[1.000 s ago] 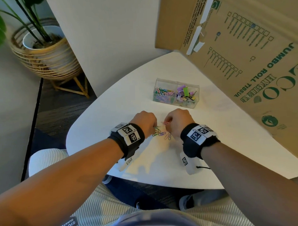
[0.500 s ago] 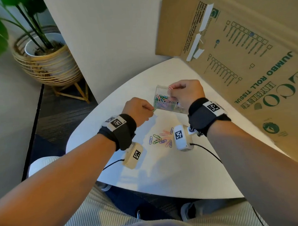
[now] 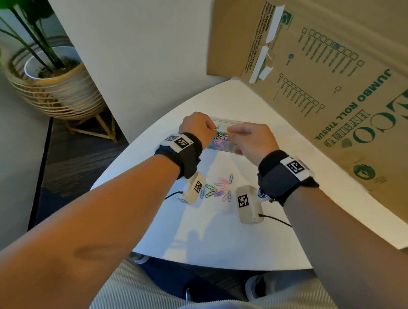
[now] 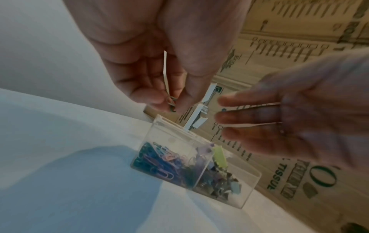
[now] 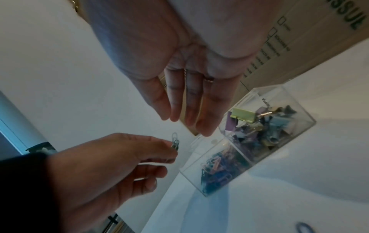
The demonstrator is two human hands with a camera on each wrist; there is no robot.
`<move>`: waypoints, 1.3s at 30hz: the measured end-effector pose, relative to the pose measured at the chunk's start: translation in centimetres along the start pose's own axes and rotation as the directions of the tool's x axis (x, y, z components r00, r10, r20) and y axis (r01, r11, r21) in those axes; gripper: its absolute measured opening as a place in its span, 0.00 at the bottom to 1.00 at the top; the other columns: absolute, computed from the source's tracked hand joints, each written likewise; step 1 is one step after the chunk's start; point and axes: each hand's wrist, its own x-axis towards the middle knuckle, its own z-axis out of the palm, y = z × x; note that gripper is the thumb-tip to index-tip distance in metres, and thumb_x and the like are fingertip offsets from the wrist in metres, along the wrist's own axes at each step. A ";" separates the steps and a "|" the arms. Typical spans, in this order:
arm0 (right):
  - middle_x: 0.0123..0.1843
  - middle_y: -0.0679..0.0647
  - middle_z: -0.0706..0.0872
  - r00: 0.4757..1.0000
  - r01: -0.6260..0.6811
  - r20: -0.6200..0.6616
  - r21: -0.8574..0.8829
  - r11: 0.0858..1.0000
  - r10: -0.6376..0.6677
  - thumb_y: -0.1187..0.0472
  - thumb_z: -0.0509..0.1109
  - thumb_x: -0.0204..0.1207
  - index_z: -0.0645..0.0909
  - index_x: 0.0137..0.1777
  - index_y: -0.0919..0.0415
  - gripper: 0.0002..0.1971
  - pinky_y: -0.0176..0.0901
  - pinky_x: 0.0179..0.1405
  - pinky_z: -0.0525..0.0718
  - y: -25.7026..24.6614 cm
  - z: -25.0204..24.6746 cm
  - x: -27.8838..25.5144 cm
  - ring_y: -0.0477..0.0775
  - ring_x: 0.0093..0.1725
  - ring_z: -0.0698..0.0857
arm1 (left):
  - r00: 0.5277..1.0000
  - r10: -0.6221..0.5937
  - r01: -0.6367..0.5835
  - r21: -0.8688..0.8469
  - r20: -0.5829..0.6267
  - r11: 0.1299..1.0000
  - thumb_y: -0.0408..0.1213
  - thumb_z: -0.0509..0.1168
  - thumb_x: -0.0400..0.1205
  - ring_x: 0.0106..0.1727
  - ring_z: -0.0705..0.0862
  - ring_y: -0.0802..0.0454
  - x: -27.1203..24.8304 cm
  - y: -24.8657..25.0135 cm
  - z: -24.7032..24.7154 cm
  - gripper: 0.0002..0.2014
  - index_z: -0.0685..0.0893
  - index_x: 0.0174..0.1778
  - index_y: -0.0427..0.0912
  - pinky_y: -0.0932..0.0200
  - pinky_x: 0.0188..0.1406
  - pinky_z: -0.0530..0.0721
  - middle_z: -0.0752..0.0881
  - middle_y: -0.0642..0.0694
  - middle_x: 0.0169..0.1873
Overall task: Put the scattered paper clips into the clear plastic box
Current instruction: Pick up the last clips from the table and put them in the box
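Note:
The clear plastic box (image 3: 223, 147) stands on the white table (image 3: 201, 235); one compartment holds coloured paper clips (image 4: 159, 164), the other binder clips (image 5: 265, 126). My left hand (image 3: 212, 128) hovers just above the box and pinches a green paper clip (image 5: 175, 142) between thumb and finger (image 4: 157, 99). My right hand (image 3: 232, 130) is beside it over the box with straight, relaxed fingers (image 5: 187, 113) and holds nothing. Several scattered paper clips (image 3: 219, 188) lie on the table nearer to me, between my wrists.
A large cardboard box (image 3: 335, 92) leans along the table's right side, close behind the plastic box. A white panel (image 3: 137, 52) rises behind the table. A potted plant in a woven basket (image 3: 55, 90) stands on the floor at left.
Both hands rose from the scattered clips to the box. The right hand, which pinched a pink clip over the box, has opened and is empty. The left hand brought its green clip over the box.

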 end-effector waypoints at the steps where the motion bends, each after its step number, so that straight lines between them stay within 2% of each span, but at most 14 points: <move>1: 0.46 0.52 0.90 1.000 -0.005 0.026 -0.010 1.000 0.006 0.62 0.70 0.78 0.89 0.48 0.53 0.07 0.51 0.51 0.90 0.6 -0.1 -0.5 0.53 0.46 0.87 | 1.000 -0.011 0.011 0.008 0.025 1.000 0.39 0.71 0.78 0.52 0.86 0.48 0.2 0.1 0.3 0.07 0.88 0.51 0.47 0.54 0.57 0.85 0.89 0.47 0.52; 3: 0.47 0.53 0.89 0.997 -0.018 0.079 -0.089 0.996 0.025 0.61 0.71 0.78 0.88 0.46 0.50 0.06 0.55 0.55 0.88 2.0 -0.5 -1.2 0.55 0.48 0.87 | 0.998 -0.021 0.021 0.013 0.066 1.000 0.41 0.73 0.77 0.54 0.85 0.50 0.5 -0.1 0.6 0.16 0.85 0.60 0.48 0.57 0.58 0.84 0.87 0.47 0.56; 5: 0.55 0.51 0.89 0.990 -0.022 0.132 -0.222 0.975 0.052 0.60 0.74 0.76 0.87 0.52 0.49 0.07 0.51 0.61 0.84 3.6 -1.1 -1.5 0.54 0.54 0.86 | 0.996 0.058 -0.060 0.027 0.063 0.998 0.41 0.74 0.76 0.55 0.82 0.51 -0.1 -0.3 0.5 0.22 0.80 0.67 0.50 0.61 0.56 0.81 0.83 0.48 0.59; 8: 0.70 0.47 0.77 0.936 0.104 0.342 -0.497 0.861 0.084 0.52 0.81 0.69 0.78 0.72 0.52 0.31 0.41 0.68 0.72 5.6 -1.6 -2.6 0.49 0.66 0.76 | 0.975 0.210 -0.216 0.084 0.071 0.973 0.40 0.72 0.77 0.48 0.77 0.54 -2.5 -1.3 0.0 0.20 0.79 0.65 0.51 0.65 0.50 0.74 0.79 0.48 0.55; 10: 0.79 0.52 0.67 0.874 0.265 0.473 -0.654 0.708 0.111 0.46 0.82 0.65 0.65 0.81 0.52 0.46 0.47 0.78 0.64 6.9 -1.4 -3.1 0.55 0.77 0.66 | 0.952 0.222 -0.257 0.154 0.213 0.954 0.43 0.73 0.76 0.47 0.78 0.53 -4.2 -2.8 0.1 0.20 0.79 0.64 0.53 0.64 0.50 0.72 0.79 0.51 0.54; 12: 0.82 0.55 0.62 0.852 0.325 0.506 -0.712 0.622 0.133 0.45 0.82 0.64 0.60 0.83 0.50 0.50 0.51 0.80 0.62 7.6 -1.0 -3.3 0.61 0.79 0.62 | 0.903 0.145 -0.259 0.244 0.404 0.935 0.47 0.74 0.75 0.51 0.77 0.53 -5.8 -4.4 0.4 0.26 0.76 0.69 0.55 0.61 0.53 0.74 0.76 0.51 0.57; 14: 0.80 0.55 0.63 0.855 0.331 0.501 -0.725 0.604 0.134 0.47 0.82 0.64 0.60 0.83 0.49 0.49 0.50 0.78 0.64 7.5 -0.5 -3.2 0.62 0.77 0.64 | 0.860 0.065 -0.258 0.320 0.507 0.912 0.48 0.74 0.74 0.60 0.77 0.50 -6.9 -5.5 0.9 0.33 0.71 0.75 0.53 0.57 0.61 0.76 0.73 0.49 0.64; 16: 0.76 0.55 0.67 0.861 0.344 0.495 -0.736 0.583 0.118 0.50 0.82 0.65 0.62 0.82 0.50 0.47 0.49 0.75 0.68 7.1 0.1 -3.3 0.61 0.74 0.67 | 0.854 0.038 -0.273 0.383 0.519 0.882 0.49 0.74 0.75 0.66 0.76 0.45 -7.5 -5.6 1.5 0.36 0.67 0.79 0.50 0.53 0.65 0.75 0.71 0.46 0.67; 18: 0.68 0.55 0.73 0.867 0.358 0.490 -0.739 0.571 0.090 0.52 0.82 0.66 0.71 0.77 0.51 0.39 0.48 0.69 0.74 6.8 0.8 -3.2 0.60 0.67 0.73 | 0.852 0.061 -0.312 0.411 0.521 0.857 0.48 0.73 0.75 0.64 0.77 0.44 -7.8 -5.1 2.4 0.35 0.68 0.78 0.48 0.52 0.64 0.77 0.71 0.44 0.65; 20: 0.57 0.56 0.76 0.875 0.367 0.481 -0.738 0.567 0.060 0.55 0.81 0.66 0.79 0.65 0.53 0.26 0.45 0.58 0.78 6.5 1.4 -3.0 0.59 0.60 0.79 | 0.847 0.088 -0.345 0.416 0.525 0.841 0.46 0.73 0.76 0.59 0.80 0.42 -8.0 -4.3 3.2 0.31 0.72 0.75 0.47 0.52 0.59 0.80 0.73 0.42 0.61; 22: 0.51 0.55 0.77 0.882 0.372 0.469 -0.749 0.548 0.043 0.56 0.79 0.69 0.83 0.58 0.55 0.18 0.43 0.50 0.76 5.9 1.8 -3.0 0.60 0.56 0.81 | 0.848 0.106 -0.355 0.407 0.520 0.842 0.43 0.72 0.77 0.56 0.81 0.41 -8.1 -3.7 3.8 0.24 0.78 0.70 0.47 0.55 0.53 0.79 0.75 0.41 0.57; 26: 0.52 0.58 0.86 0.905 0.333 0.422 -0.784 0.524 0.057 0.61 0.72 0.77 0.87 0.58 0.58 0.11 0.42 0.47 0.75 5.1 2.5 -3.3 0.60 0.53 0.85 | 0.874 0.124 -0.332 0.390 0.470 0.859 0.37 0.64 0.82 0.47 0.84 0.41 -8.3 -3.2 4.5 0.11 0.87 0.58 0.42 0.61 0.41 0.73 0.83 0.40 0.46; 32: 0.50 0.59 0.89 0.931 0.283 0.361 -0.798 0.531 0.047 0.64 0.66 0.80 0.88 0.56 0.59 0.10 0.45 0.49 0.81 5.3 3.2 -4.0 0.61 0.50 0.86 | 0.900 0.131 -0.325 0.438 0.416 0.838 0.38 0.61 0.85 0.54 0.85 0.42 -8.3 -3.3 4.6 0.12 0.87 0.59 0.42 0.53 0.55 0.83 0.88 0.41 0.53; 39: 0.51 0.57 0.90 0.943 0.217 0.323 -0.776 0.593 0.078 0.66 0.70 0.76 0.89 0.54 0.59 0.10 0.43 0.47 0.82 4.9 2.8 -4.2 0.58 0.50 0.86 | 0.930 0.102 -0.234 0.353 0.354 0.906 0.37 0.64 0.83 0.55 0.85 0.48 -8.1 -4.1 3.4 0.12 0.88 0.60 0.46 0.58 0.56 0.82 0.88 0.46 0.55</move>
